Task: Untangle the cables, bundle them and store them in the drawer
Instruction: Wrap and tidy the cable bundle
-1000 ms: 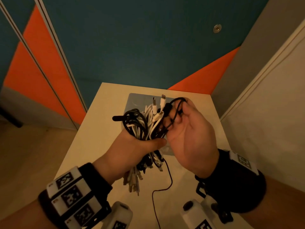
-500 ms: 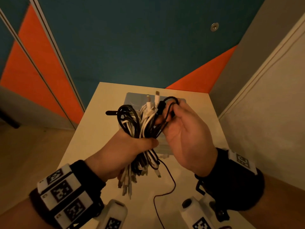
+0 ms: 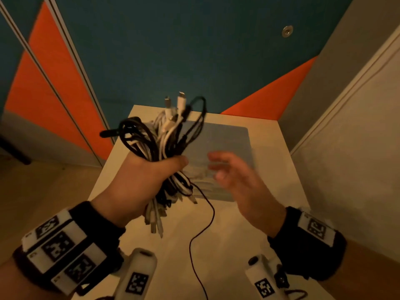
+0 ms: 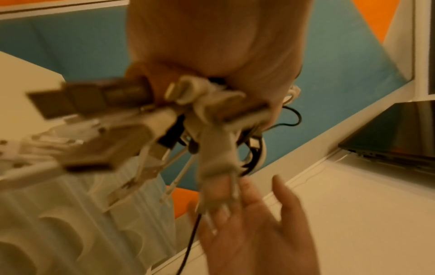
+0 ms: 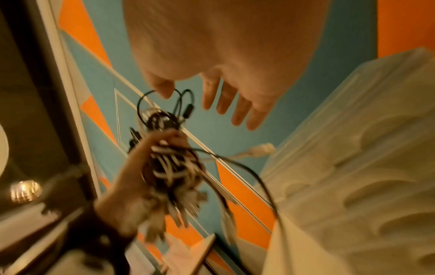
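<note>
Half a second back the right hand (image 3: 240, 180) was pinching a black loop at the top of the cables (image 3: 164, 146); it has let go and drawn off to the right, fingers loose and spread, blurred, holding nothing. Left hand (image 3: 140, 178) keeps its fist round the middle of the bundle, lifted a bit higher and further left over the bench (image 3: 277, 161).

Behind everything stands a wall (image 3: 173, 46) of teal panels cut by orange wedges, with pale strips running down it on the left and a small round metal fitting (image 3: 287, 30) high up. A plain grey-white wall closes the right side. The bench is pale cream, narrow, pushed up to the teal wall. On it lies a translucent ribbed plastic box (image 3: 229, 156), under and beyond the hands; the wrist views show moulded scoops along its side.

Both wrists wear black bands (image 3: 307, 245) carrying white tiles printed with square black-and-white codes; no readable words anywhere.

As for the cables, it is a thick knot of black and white leads, looped above the fist with two white plugs sticking straight up, and a fringe of white connector ends hanging below. One thin black lead (image 3: 201, 234) trails from the bundle down across the bench toward the near edge.
</note>
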